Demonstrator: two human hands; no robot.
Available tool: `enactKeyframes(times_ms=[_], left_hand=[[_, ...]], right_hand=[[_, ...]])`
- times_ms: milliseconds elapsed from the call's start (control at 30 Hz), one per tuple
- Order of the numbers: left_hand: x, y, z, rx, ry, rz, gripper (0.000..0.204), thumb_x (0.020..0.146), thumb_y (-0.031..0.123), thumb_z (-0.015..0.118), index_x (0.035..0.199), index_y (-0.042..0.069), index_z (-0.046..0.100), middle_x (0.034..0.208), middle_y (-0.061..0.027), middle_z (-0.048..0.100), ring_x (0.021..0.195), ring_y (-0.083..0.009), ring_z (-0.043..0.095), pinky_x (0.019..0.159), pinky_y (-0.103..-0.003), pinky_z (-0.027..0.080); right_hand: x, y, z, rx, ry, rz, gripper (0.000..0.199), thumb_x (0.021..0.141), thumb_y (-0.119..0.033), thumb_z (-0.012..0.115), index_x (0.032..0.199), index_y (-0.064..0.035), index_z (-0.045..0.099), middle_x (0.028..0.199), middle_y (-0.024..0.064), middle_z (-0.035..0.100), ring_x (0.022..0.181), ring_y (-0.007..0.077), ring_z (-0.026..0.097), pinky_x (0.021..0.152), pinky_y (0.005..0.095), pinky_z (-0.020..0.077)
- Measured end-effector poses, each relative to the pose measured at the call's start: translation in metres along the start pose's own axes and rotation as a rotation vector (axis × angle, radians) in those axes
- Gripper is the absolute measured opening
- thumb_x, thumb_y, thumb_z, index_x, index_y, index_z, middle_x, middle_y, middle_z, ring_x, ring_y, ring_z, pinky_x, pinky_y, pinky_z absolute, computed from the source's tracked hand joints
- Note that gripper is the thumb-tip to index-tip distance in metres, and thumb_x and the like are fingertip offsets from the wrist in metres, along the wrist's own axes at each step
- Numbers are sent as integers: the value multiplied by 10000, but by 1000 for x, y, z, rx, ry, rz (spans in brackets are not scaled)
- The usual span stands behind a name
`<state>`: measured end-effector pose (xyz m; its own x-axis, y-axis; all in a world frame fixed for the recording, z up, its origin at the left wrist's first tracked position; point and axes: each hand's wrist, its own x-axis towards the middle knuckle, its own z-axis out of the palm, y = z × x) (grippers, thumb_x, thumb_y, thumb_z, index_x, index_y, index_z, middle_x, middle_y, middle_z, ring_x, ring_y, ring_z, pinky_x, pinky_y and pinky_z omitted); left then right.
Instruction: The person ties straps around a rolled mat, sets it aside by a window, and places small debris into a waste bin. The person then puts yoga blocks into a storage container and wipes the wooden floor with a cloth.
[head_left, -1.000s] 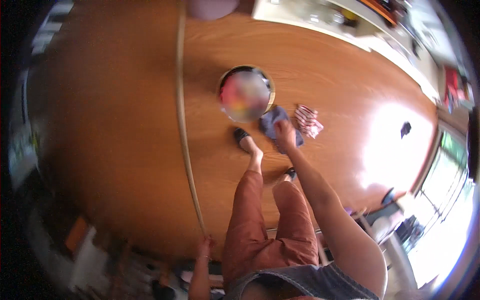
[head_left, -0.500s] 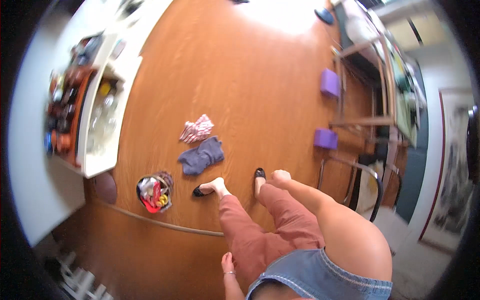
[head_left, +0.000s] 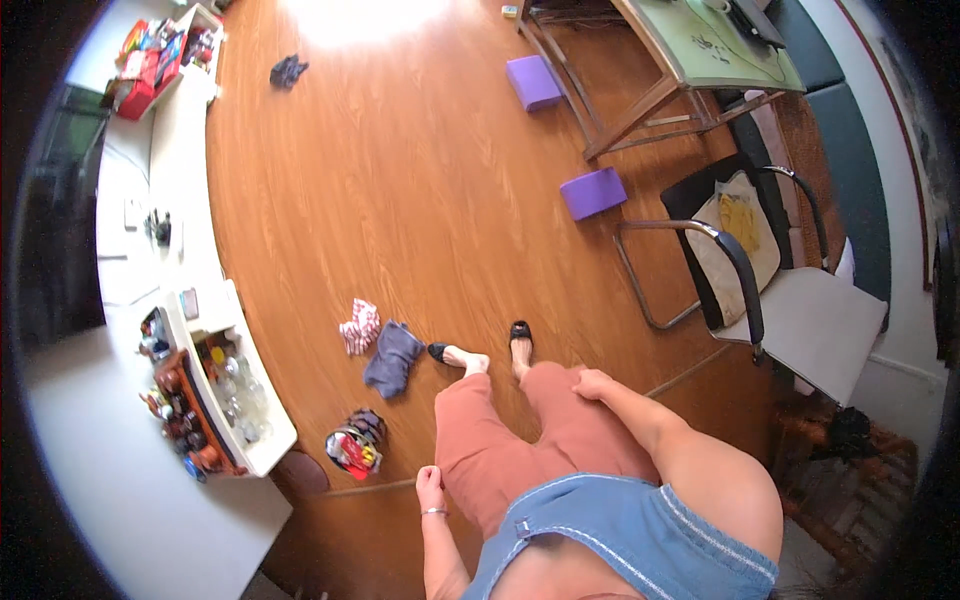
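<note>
Two purple blocks [head_left: 593,193] lie near a green-topped table [head_left: 735,72] and chair [head_left: 820,325].

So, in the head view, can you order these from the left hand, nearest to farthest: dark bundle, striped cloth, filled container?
1. Filled container: ahead and left of the left hand.
2. Striped cloth: farther ahead, beside the grey-blue cloth.
3. Dark bundle: farthest ahead, toward the upper left.

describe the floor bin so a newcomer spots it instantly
Find the long white cabinet on the left; go to its near end. On the wood floor between there and the person's left hand is a round bin. Unlike the striped cloth and blue-grey cloth beyond it, it is dark-sided and holds red, yellow and white items.
</note>
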<state>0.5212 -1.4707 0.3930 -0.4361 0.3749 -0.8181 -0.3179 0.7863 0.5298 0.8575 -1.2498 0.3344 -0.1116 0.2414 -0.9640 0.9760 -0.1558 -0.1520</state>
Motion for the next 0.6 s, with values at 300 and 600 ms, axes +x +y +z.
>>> enactKeyframes(times_ms=[300, 600], left_hand=[[22, 153, 44, 15, -555, -72, 95, 803, 158, 544, 766, 92, 486, 643, 65, 427, 551, -34, 379, 493, -167, 312], [141, 306, 141, 602, -1126, -106, 144, 799, 184, 565, 772, 44, 549, 704, 43, 515, 688, -41, 457, 608, -198, 389]], right_hand=[[-49, -4, -102, 596, -347, -164, 192, 778, -236, 578, 770, -46, 551, 706, -1, 512, 670, 96, 456, 583, 253, 378], [-10, -108, -183, 384, -411, -645, 266, 781, -305, 572, 720, -54, 511, 645, 6, 490, 642, 116, 438, 586, 289, 379]])
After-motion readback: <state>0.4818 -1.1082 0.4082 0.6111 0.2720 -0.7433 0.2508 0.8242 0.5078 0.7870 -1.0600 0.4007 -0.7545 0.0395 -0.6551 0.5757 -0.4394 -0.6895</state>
